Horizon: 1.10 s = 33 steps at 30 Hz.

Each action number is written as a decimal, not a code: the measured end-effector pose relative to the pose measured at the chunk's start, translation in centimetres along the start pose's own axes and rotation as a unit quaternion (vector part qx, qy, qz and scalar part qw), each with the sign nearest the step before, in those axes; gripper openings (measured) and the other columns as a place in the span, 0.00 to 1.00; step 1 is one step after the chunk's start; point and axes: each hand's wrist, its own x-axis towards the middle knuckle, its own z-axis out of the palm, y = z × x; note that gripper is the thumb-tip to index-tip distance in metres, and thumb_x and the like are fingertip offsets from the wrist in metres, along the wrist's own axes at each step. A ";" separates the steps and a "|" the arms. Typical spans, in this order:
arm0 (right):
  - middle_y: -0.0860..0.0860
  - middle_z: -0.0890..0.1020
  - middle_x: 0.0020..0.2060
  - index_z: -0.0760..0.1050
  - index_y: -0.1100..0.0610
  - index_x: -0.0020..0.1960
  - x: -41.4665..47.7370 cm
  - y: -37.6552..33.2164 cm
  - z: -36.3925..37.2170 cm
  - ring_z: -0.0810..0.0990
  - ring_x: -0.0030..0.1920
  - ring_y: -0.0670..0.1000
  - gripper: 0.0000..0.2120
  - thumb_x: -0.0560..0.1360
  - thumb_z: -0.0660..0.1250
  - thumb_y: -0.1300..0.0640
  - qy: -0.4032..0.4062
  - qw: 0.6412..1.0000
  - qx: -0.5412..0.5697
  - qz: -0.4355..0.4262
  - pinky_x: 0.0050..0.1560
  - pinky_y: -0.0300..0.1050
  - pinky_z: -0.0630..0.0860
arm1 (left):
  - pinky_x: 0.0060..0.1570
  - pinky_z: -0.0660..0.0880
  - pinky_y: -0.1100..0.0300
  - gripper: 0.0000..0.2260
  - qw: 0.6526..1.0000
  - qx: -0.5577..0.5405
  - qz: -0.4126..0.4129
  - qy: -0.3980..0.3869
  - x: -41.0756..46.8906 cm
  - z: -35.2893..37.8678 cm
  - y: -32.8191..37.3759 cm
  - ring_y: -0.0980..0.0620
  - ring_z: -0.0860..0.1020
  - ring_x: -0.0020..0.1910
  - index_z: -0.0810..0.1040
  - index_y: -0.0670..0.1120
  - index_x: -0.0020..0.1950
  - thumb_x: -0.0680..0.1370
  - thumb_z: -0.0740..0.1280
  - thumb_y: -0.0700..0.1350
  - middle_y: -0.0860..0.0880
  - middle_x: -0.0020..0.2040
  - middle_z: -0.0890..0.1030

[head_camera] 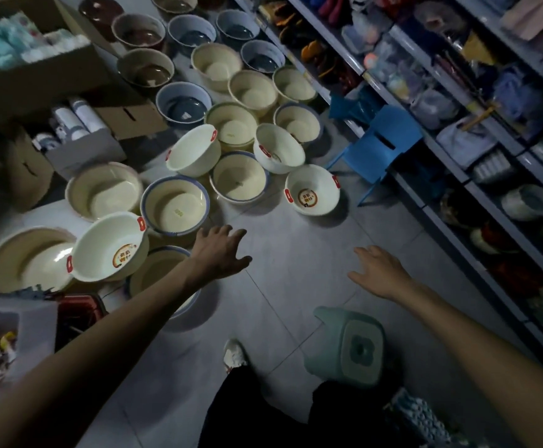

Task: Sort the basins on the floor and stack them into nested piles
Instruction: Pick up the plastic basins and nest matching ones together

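Note:
Several basins cover the grey tiled floor. A white basin with red tabs [312, 189] stands alone nearest the open tiles. Another white one [110, 247] leans tilted on its neighbours at the left. A cream basin with a blue rim [175, 205] sits just beyond my left hand [220, 250], which reaches forward over the floor with spread fingers and holds nothing. My right hand [378, 270] hovers open above bare tiles, apart from every basin. Dark blue basins [183, 105] and brown basins [145, 71] stand farther back.
A blue plastic chair [380, 143] stands by the stocked shelves [457, 176] along the right. A pale green stool [351, 344] is beside my legs. Cardboard boxes [37, 79] line the left, with a red basket [79, 312] near my left arm.

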 end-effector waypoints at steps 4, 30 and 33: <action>0.59 0.61 0.78 0.55 0.53 0.81 2.6 -1.7 -1.7 0.61 0.76 0.60 0.37 0.78 0.61 0.37 0.032 0.997 -0.048 -0.052 0.75 0.56 0.61 | 0.67 0.67 0.41 0.34 0.999 -0.022 -0.040 0.013 -0.5 -0.8 -1.4 0.41 0.70 0.71 0.63 0.53 0.78 0.76 0.62 0.68 0.45 0.74 0.70; 0.60 0.67 0.74 0.60 0.52 0.77 23.2 -11.2 -12.2 0.64 0.74 0.62 0.35 0.76 0.65 0.38 -0.028 0.929 -0.129 -0.345 0.72 0.60 0.65 | 0.69 0.65 0.44 0.32 0.930 -0.126 -0.344 0.037 2.1 -0.9 0.9 0.41 0.70 0.71 0.65 0.55 0.77 0.76 0.63 0.67 0.47 0.75 0.70; 0.60 0.71 0.70 0.64 0.54 0.75 25.1 -15.1 -13.1 0.68 0.71 0.62 0.33 0.76 0.64 0.39 -0.019 0.920 -0.151 -0.360 0.70 0.58 0.67 | 0.69 0.65 0.44 0.33 0.921 -0.143 -0.362 0.022 3.0 -1.2 -1.4 0.41 0.70 0.71 0.65 0.55 0.77 0.75 0.63 0.67 0.46 0.75 0.70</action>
